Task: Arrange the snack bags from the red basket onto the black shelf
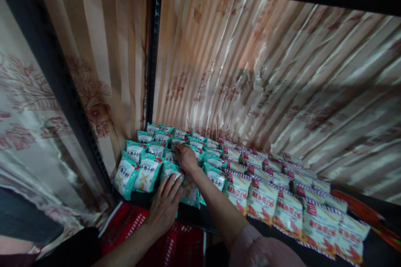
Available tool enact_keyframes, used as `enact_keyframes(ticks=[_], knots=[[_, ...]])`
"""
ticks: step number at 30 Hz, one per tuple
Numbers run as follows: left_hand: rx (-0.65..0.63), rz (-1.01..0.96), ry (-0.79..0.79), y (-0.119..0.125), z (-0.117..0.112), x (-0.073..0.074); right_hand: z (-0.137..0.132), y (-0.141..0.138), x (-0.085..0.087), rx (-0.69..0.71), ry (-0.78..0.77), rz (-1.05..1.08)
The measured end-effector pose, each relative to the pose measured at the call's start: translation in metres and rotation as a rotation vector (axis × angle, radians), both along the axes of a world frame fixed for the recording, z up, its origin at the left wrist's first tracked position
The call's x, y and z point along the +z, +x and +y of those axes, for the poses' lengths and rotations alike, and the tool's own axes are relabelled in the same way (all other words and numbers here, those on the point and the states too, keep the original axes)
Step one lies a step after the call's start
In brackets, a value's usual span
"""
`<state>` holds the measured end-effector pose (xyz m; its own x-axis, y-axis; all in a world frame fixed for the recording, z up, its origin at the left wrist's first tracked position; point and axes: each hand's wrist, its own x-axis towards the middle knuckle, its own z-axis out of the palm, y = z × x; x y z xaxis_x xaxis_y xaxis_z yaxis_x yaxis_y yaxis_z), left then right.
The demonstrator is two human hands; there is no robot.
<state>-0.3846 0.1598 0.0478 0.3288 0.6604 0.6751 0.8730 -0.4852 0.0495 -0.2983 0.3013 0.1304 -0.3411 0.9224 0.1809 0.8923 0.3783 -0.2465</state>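
Teal-and-white snack bags (148, 172) stand upright in several rows on a dark shelf. My left hand (166, 202) lies with outstretched fingers against the front of a front-row snack bag (171, 170), the palm toward it. Farther back, my right hand (187, 158) reaches over the front row, its fingers bent and closed at the top of a teal snack bag (178, 142); the fingertips are partly hidden. Below my right wrist, another front-row snack bag (189, 192) is partly covered by the forearm.
Rows of white snack bags with striped edges (263, 200) fill the shelf to the right. Orange packaging (360, 212) lies at the far right. A dark metal post (153, 50) and striped printed sheeting (219, 58) bound the shelf. A red printed bag or box (125, 221) is below its front edge.
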Motion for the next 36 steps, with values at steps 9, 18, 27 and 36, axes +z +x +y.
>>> enact_keyframes(ticks=[9,18,27,36], knots=[[0.005,0.029,-0.026,-0.006,-0.002,-0.007,-0.014,0.016,0.011,-0.009,0.041,0.273],[0.079,0.021,0.014,0.011,-0.012,-0.016,-0.127,0.071,-0.037,-0.130,0.219,0.624],[0.054,0.064,0.018,0.038,-0.017,-0.019,-0.154,0.072,-0.069,-0.158,-0.068,0.688],[0.125,0.128,-0.037,0.044,-0.013,-0.024,-0.149,0.081,-0.060,-0.080,-0.114,0.692]])
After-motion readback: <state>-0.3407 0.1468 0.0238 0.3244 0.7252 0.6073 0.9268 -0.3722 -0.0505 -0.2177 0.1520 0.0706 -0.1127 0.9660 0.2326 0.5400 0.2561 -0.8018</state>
